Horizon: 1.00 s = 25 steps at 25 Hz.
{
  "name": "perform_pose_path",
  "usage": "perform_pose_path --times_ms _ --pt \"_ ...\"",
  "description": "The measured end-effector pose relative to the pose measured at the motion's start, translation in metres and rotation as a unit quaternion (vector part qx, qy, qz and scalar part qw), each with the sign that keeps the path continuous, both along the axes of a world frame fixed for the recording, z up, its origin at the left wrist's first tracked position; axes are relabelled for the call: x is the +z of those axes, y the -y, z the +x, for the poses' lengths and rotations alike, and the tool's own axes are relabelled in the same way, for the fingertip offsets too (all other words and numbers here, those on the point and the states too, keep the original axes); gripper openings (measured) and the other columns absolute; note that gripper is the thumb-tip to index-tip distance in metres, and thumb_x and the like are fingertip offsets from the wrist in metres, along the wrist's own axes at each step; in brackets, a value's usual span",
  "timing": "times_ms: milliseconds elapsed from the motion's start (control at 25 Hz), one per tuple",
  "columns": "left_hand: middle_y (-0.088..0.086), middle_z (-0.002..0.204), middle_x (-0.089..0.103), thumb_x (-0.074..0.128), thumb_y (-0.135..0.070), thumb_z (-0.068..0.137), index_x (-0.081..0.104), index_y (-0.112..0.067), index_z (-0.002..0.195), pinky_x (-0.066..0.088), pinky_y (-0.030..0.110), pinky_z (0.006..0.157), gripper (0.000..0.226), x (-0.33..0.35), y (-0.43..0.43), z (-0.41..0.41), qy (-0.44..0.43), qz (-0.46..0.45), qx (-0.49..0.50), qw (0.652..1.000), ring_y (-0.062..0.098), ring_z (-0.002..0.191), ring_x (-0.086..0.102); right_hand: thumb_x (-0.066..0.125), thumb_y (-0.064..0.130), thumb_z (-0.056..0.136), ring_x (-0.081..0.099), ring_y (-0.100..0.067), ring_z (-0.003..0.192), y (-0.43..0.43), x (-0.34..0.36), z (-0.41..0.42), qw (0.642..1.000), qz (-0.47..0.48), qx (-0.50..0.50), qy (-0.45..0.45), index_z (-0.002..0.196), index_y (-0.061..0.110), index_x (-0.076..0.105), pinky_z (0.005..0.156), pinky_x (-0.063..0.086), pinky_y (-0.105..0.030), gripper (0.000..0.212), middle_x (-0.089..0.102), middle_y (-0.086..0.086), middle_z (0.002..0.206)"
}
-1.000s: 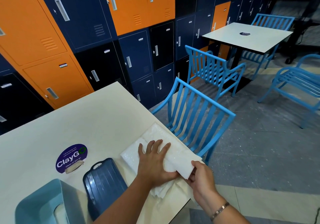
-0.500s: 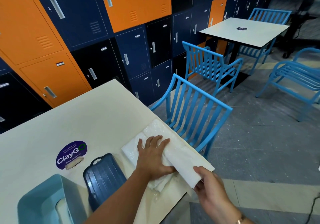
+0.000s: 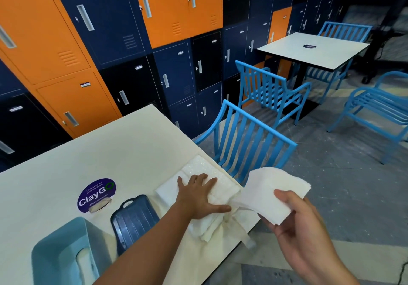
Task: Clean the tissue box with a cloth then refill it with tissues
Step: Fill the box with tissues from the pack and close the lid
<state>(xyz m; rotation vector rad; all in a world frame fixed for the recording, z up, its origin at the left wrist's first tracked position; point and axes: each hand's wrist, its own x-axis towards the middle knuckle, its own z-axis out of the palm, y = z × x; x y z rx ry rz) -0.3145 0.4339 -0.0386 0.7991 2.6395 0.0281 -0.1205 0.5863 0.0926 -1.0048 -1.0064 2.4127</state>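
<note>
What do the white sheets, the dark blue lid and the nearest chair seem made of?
White sheets: soft tissue paper, matte; they fold and droop.
Dark blue lid: probably moulded plastic, ribbed, slightly glossy.
Nearest chair: likely painted metal, thin smooth slats.

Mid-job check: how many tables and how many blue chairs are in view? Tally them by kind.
Tables: 2, the near table and the far table.
Blue chairs: 4, the near chair, the middle chair, the chair behind the far table and the right-edge chair.
Total: 6.
</note>
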Motion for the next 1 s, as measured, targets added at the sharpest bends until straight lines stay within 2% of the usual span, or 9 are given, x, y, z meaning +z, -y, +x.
perform_pose_path --times_ms 120,200,360,480,560,680,760,920,1000 --pt "-0.009 0.168 0.02 0.026 -0.091 0.083 0.025 -0.043 0.157 -0.005 0.064 0.12 0.089 0.026 0.005 0.001 0.076 0.091 0.059 0.991 0.02 0.157 0.009 0.06 0.005 0.091 0.072 -0.014 0.076 0.01 0.013 -0.005 0.999 0.035 0.03 -0.016 0.104 0.014 0.07 0.069 0.052 -0.035 0.019 0.077 -0.006 0.096" --pt "-0.008 0.15 0.051 0.038 -0.07 0.098 0.057 -0.034 0.14 0.026 0.049 0.121 0.059 0.04 0.019 0.017 0.095 0.272 0.179 0.941 0.021 0.145 0.037 0.063 0.004 0.09 0.071 -0.013 0.071 0.023 0.019 -0.011 0.992 0.099 0.064 -0.032 0.096 0.015 0.074 0.065 0.051 -0.033 0.016 0.077 -0.006 0.09" --pt "0.013 0.111 0.074 0.044 -0.064 0.098 0.075 -0.01 0.109 0.054 0.038 0.078 0.063 0.066 0.06 0.071 0.354 0.528 0.443 0.633 0.03 0.094 0.067 0.071 0.002 0.089 0.066 -0.012 0.079 0.07 0.013 -0.025 0.899 0.387 0.173 -0.112 0.086 0.022 0.074 0.071 0.05 -0.023 0.021 0.07 -0.004 0.086" --pt "0.022 0.131 0.065 0.044 -0.08 0.087 0.069 -0.01 0.129 0.046 0.049 0.104 0.086 0.077 0.107 0.1 0.458 0.658 0.447 0.395 0.039 0.12 0.061 0.067 0.017 0.079 0.063 -0.009 0.093 0.119 -0.016 -0.036 0.693 0.661 0.235 -0.164 0.094 0.031 0.066 0.078 0.049 -0.023 0.02 0.063 0.013 0.099" --pt "0.024 0.13 0.065 0.047 -0.08 0.085 0.07 -0.012 0.129 0.044 0.048 0.105 0.084 0.08 0.15 0.108 0.418 0.709 0.478 0.305 0.039 0.118 0.061 0.064 0.023 0.068 0.062 -0.015 0.091 0.158 -0.04 -0.041 0.561 0.753 0.272 -0.209 0.095 0.029 0.065 0.081 0.049 -0.034 0.028 0.062 0.01 0.099" --pt "0.024 0.122 0.066 0.054 -0.073 0.085 0.069 -0.009 0.129 0.048 0.044 0.089 0.079 0.084 0.206 0.114 0.379 0.716 0.516 0.279 0.038 0.105 0.063 0.062 0.019 0.061 0.06 -0.018 0.085 0.209 -0.069 -0.039 0.47 0.793 0.303 -0.243 0.09 0.027 0.067 0.08 0.051 -0.039 0.031 0.063 0.008 0.094" --pt "0.024 0.112 0.07 0.061 -0.058 0.086 0.069 -0.003 0.123 0.05 0.044 0.087 0.067 0.079 0.237 0.117 0.367 0.686 0.543 0.315 0.038 0.096 0.067 0.061 0.015 0.062 0.06 -0.016 0.084 0.236 -0.082 -0.036 0.446 0.799 0.316 -0.25 0.089 0.027 0.069 0.081 0.053 -0.038 0.03 0.064 0.007 0.091" --pt "0.019 0.11 0.073 0.062 -0.028 0.089 0.063 -0.008 0.127 0.054 0.042 0.083 0.043 0.071 0.283 0.12 0.247 0.635 0.601 0.419 0.037 0.098 0.068 0.069 0.014 0.063 0.058 -0.014 0.086 0.278 -0.088 -0.033 0.416 0.805 0.341 -0.251 0.09 0.028 0.069 0.085 0.052 -0.035 0.031 0.065 0.007 0.092" --pt "0.009 0.117 0.072 0.053 -0.015 0.095 0.061 -0.02 0.128 0.056 0.041 0.085 0.034 0.07 0.307 0.114 0.163 0.602 0.579 0.525 0.029 0.103 0.068 0.071 0.011 0.063 0.059 -0.015 0.086 0.298 -0.088 -0.036 0.408 0.816 0.331 -0.241 0.089 0.028 0.069 0.084 0.051 -0.034 0.031 0.064 0.007 0.092"
